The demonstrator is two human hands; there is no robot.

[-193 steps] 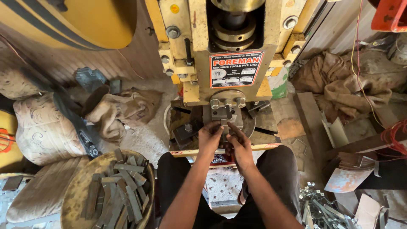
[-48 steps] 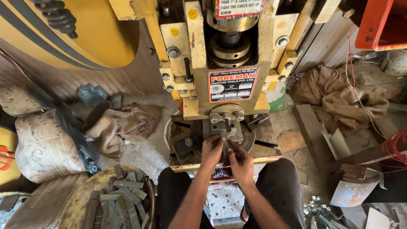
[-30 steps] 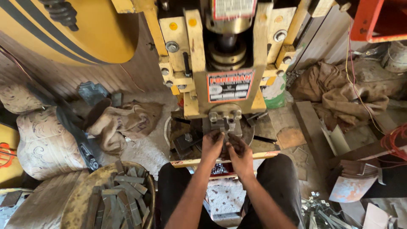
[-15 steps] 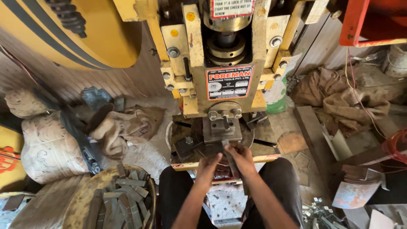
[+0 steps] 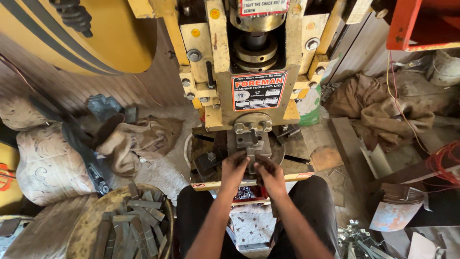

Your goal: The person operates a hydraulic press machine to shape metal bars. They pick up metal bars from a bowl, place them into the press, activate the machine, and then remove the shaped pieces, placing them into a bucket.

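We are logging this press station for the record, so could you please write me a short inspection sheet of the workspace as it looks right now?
Surface: worn metal press bed under a yellow press frame, dirty.
Job's things: small metal die block at the bed centre; whether a workpiece lies there is hidden by the fingers.
Clutter: round basket of flat metal strips at lower left; sacks; crumpled brown cloth; metal scraps at lower right.
Grippers: left hand and right hand both at the die block, fingers curled; grip cannot be told.
Cables: red wire coiled at right.
Surroundings: large yellow flywheel upper left; orange frame upper right.
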